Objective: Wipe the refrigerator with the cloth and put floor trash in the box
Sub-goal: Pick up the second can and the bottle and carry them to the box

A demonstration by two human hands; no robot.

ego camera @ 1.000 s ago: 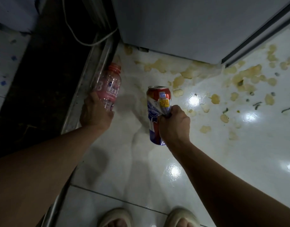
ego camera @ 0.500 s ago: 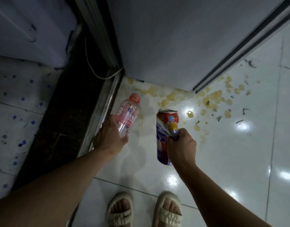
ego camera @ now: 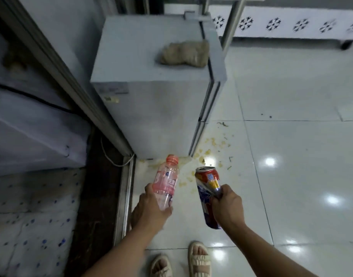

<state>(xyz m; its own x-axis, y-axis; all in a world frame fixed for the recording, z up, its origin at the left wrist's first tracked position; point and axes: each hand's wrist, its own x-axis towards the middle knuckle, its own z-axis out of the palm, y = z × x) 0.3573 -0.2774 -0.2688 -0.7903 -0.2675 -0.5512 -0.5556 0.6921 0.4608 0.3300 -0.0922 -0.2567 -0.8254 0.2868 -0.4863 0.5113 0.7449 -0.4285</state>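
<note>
My left hand (ego camera: 151,210) grips a clear plastic bottle (ego camera: 165,180) with a pink label and orange-pink neck, held above the floor. My right hand (ego camera: 226,206) grips a dented red and blue drink can (ego camera: 207,186), its open top pointing away from me. A small grey refrigerator (ego camera: 151,108) stands straight ahead on the floor. A crumpled beige cloth (ego camera: 184,53) lies on top of the refrigerator, near its right edge. No box is in view.
Yellowish spill spots and small green scraps (ego camera: 209,154) lie on the glossy white tiles at the refrigerator's foot. A metal door track (ego camera: 124,196) and dark threshold run along the left. A white cabinet with snowflake cut-outs (ego camera: 287,23) stands at the back. My sandalled feet (ego camera: 199,258) are below.
I have risen from the floor with the bottle and the can lifted in my hands. The view pulled back, and the refrigerator top with the cloth came into sight.
</note>
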